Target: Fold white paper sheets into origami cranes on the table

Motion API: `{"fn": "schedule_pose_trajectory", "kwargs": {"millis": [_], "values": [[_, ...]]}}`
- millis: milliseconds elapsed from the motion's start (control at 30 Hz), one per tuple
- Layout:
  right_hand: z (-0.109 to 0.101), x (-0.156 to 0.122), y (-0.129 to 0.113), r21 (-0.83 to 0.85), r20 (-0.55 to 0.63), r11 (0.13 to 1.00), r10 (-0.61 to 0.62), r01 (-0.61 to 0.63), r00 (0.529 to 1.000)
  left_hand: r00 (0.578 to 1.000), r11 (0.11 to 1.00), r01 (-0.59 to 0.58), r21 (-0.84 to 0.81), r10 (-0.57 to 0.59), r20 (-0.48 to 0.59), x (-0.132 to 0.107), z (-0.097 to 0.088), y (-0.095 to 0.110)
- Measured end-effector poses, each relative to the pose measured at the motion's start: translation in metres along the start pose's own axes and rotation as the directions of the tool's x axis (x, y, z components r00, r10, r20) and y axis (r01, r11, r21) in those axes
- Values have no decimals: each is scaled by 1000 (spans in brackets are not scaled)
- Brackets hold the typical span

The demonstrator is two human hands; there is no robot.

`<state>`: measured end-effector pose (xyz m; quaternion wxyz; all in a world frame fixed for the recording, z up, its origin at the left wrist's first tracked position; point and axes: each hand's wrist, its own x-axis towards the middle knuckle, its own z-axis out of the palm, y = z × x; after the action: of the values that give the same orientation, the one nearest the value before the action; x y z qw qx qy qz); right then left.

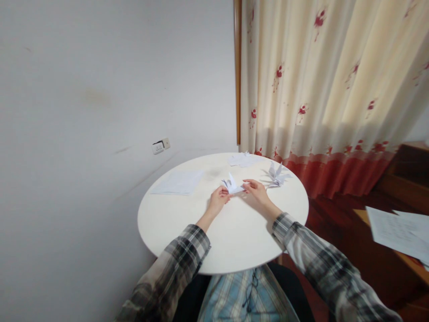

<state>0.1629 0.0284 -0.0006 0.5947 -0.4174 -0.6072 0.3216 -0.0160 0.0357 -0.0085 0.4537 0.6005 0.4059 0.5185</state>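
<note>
A folded white paper crane (232, 185) is held between my two hands just above the round white table (231, 241). The fingers of my left hand (219, 197) are closed on its left end. On the other side, my right hand (256, 189) pinches the crane's right end between thumb and fingers. One pointed flap of the paper stands up between the hands. The exact grip of the fingertips is too small to make out fully.
Several folded paper cranes (276, 175) cluster at the table's right. A stack of white paper (177, 182) lies at the left, and more paper pieces (241, 160) at the back. A wall, a curtain (321, 89) and a side table with papers (398, 230) surround the table.
</note>
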Motion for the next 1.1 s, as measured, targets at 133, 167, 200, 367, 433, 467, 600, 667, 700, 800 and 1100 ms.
{"fn": "schedule_pose_trajectory", "kwargs": {"millis": [133,167,200,367,433,467,600,667,700,800,1100], "values": [[2,-1,3,1,79,1000,23,-23,997,1000,1000,-7,7,7,16,1,-1,-2],[2,-1,3,-9,82,1000,22,-21,996,1000,1000,-11,6,11,20,1,-1,-3],[3,-1,4,-19,76,1000,18,-17,997,1000,1000,-14,4,14,24,0,-1,-3],[2,1,9,-28,43,1000,-9,10,999,999,1000,16,-7,-15,38,0,-1,-3],[2,2,10,-28,47,1000,-10,11,999,998,999,32,-6,-32,45,1,-1,-3],[2,2,10,-29,53,1000,-8,10,999,998,999,36,-6,-36,50,1,-1,-4],[3,1,9,-8,62,1000,-16,17,998,997,999,36,-8,-35,70,2,-1,-5],[3,0,8,6,55,1000,-27,27,998,996,999,35,-11,-34,79,2,-1,-5],[3,0,7,6,53,999,-33,32,998,996,999,34,-12,-33,83,2,-2,-5],[3,-2,5,-11,55,999,-48,49,997,995,999,33,-14,-31,95,2,-2,-5],[4,-5,-1,10,8,996,-88,88,996,993,998,53,-44,-48,107,0,1,0]]}}
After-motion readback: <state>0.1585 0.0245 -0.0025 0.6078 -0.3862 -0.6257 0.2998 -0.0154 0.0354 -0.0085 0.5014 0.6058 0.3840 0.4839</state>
